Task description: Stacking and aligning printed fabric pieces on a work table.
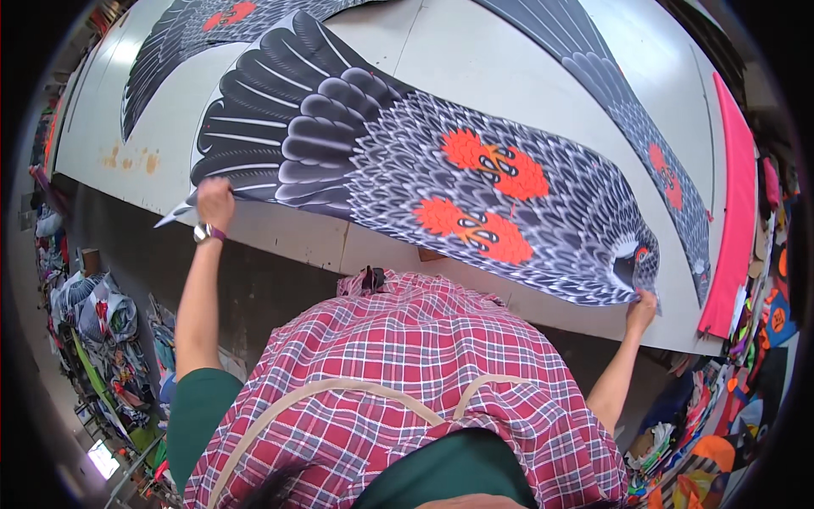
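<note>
A large bird-shaped printed fabric panel [526, 161] lies spread across the white table before me, with black-and-grey feathers and red patches. Its fanned tail is at the left, its head with a red-ringed eye at the right. My left hand [214, 205], fingers closed, grips the near edge of the tail; a pale pointed tip sticks out to its left. At the far right, my right hand [642, 310] pinches the panel's edge by the bird's head. The near edge runs between both hands, slightly over the table edge in places.
The white table [441, 42] carries a similar feathered panel [191, 42] at the far left and a narrow one [606, 93] at the right. Along the right edge lies a bright pink strip [733, 212]. Heaps of coloured fabric [97, 314] sit left, and more scraps [721, 441] sit right.
</note>
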`<state>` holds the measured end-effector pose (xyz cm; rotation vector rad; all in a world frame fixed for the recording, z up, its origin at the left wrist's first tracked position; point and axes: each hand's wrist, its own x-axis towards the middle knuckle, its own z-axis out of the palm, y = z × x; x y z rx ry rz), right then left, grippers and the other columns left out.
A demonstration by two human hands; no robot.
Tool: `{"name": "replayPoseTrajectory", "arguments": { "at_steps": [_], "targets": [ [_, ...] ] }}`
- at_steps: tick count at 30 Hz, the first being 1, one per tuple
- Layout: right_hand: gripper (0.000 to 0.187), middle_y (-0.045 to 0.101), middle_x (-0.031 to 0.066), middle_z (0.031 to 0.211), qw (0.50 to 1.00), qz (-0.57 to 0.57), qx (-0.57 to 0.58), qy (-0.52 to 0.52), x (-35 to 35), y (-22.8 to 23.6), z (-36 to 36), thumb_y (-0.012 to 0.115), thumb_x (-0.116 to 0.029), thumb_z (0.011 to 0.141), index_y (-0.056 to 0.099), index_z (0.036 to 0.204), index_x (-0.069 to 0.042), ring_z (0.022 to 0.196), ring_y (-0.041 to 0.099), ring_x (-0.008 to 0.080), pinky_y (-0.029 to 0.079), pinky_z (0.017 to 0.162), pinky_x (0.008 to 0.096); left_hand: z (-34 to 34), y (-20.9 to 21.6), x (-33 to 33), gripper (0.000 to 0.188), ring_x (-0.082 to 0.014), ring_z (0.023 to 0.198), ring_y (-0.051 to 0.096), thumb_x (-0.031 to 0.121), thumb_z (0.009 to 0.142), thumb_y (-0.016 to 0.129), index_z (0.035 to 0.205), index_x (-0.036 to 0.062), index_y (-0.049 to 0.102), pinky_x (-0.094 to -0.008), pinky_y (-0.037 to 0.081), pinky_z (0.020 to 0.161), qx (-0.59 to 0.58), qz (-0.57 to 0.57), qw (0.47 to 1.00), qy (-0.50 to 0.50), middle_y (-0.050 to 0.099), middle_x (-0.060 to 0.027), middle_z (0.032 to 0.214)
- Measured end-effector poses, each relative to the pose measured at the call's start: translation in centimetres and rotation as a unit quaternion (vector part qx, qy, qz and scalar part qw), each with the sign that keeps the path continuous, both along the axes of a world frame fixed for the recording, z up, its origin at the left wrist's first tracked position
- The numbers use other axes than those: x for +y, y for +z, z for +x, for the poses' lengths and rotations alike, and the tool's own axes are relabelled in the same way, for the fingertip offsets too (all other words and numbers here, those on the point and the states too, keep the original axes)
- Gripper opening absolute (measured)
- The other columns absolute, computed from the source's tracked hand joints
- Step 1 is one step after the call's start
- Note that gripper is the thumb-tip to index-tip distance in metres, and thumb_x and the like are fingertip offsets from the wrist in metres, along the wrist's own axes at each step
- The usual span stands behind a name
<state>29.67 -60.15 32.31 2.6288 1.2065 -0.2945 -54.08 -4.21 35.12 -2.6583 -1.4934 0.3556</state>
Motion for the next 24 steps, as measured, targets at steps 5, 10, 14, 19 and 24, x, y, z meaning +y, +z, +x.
{"name": "replayPoseTrajectory", "arguments": {
  "at_steps": [5, 10, 14, 19, 24],
  "targets": [
    [0.016, 0.063, 0.0197, 0.095, 0.990, -0.133, -0.055, 0.007, 8.2, -1.2, 5.5, 0.058, -0.008, 0.082, 0.066, 0.094, -0.005, 0.093, 0.060, 0.0394, 0.050, 0.082, 0.0482, 10.0, -1.3, 11.3, 0.013, -0.0290, 0.084, 0.062, 0.002, 0.076, 0.054, 0.083, 0.0094, 0.062, -0.0415, 0.046, 0.083, 0.042, 0.031, 0.991, -0.122, 0.062, -0.0083, 0.077],
    [0.032, 0.060, 0.0183, 0.124, 0.972, -0.210, -0.044, -0.100, 15.4, -20.4, -1.7, 0.057, -0.012, 0.082, 0.064, 0.113, -0.009, 0.121, 0.053, 0.0353, 0.046, 0.097, 0.0487, 13.4, -21.3, 10.9, 0.027, -0.0246, 0.110, 0.058, 0.006, 0.079, 0.059, 0.104, 0.0107, 0.065, -0.0419, 0.040, 0.104, 0.094, 0.039, 0.983, -0.155, 0.063, -0.0083, 0.111],
    [0.049, 0.053, 0.0190, 0.131, 0.970, 0.202, -0.132, 0.030, 11.0, -33.4, -12.8, 0.071, -0.015, 0.080, 0.054, 0.125, -0.005, 0.118, 0.051, 0.0391, 0.042, 0.100, 0.0500, 14.2, -36.0, 1.6, 0.045, -0.0296, 0.125, 0.048, 0.003, 0.076, 0.068, 0.121, 0.0112, 0.060, -0.0449, 0.033, 0.109, -0.236, 0.124, 0.960, -0.089, 0.053, -0.0125, 0.132],
    [0.059, 0.050, 0.0259, 0.131, 0.805, 0.370, -0.240, -0.398, -0.1, -44.4, -20.7, 0.075, -0.014, 0.074, 0.051, 0.123, 0.006, 0.117, 0.053, 0.0378, 0.040, 0.104, 0.0486, -4.3, -47.4, -9.1, 0.050, -0.0327, 0.120, 0.048, 0.015, 0.078, 0.075, 0.119, -0.0025, 0.052, -0.0449, 0.037, 0.104, -0.297, 0.344, 0.739, 0.497, 0.052, -0.0200, 0.125],
    [0.059, 0.060, 0.0249, 0.118, 0.407, 0.475, 0.049, -0.779, -3.2, -43.0, -18.6, 0.087, -0.019, 0.066, 0.057, 0.105, 0.013, 0.097, 0.062, 0.0373, 0.055, 0.083, 0.0488, -7.4, -50.0, -11.7, 0.032, -0.0301, 0.100, 0.062, 0.015, 0.082, 0.076, 0.108, 0.0015, 0.064, -0.0418, 0.049, 0.097, -0.751, -0.149, 0.161, 0.623, 0.065, -0.0144, 0.111]
  ]
}}
